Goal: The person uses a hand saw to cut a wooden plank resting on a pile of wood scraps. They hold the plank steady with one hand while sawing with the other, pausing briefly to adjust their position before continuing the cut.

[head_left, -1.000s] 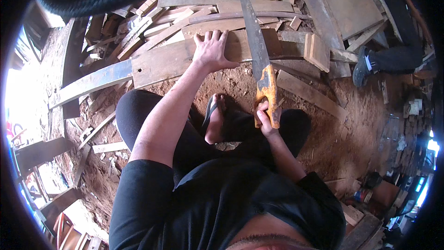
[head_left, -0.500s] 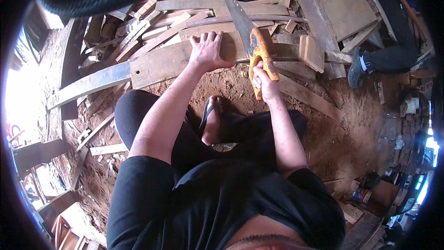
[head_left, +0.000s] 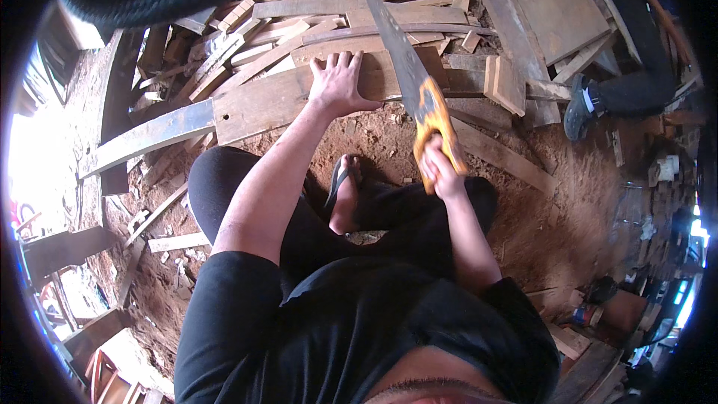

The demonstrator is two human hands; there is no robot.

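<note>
Yellow-handled handsaw (head_left: 409,75) with a long, tapering grey metal blade slants across a flat brown wooden board (head_left: 260,105), its tip pointing away from the worker in black clothing. The worker's bare right hand (head_left: 443,167) is wrapped around the grip, while the bare left hand (head_left: 335,85), fingers spread wide and grasping nothing, rests on the board just left of the blade. Whether the teeth touch the wood cannot be told. Beyond lies a heap of narrow, pale wooden offcuts (head_left: 299,8); at right, another person's dark-trousered leg (head_left: 636,94) extends above reddish-brown earth (head_left: 538,232)
</note>
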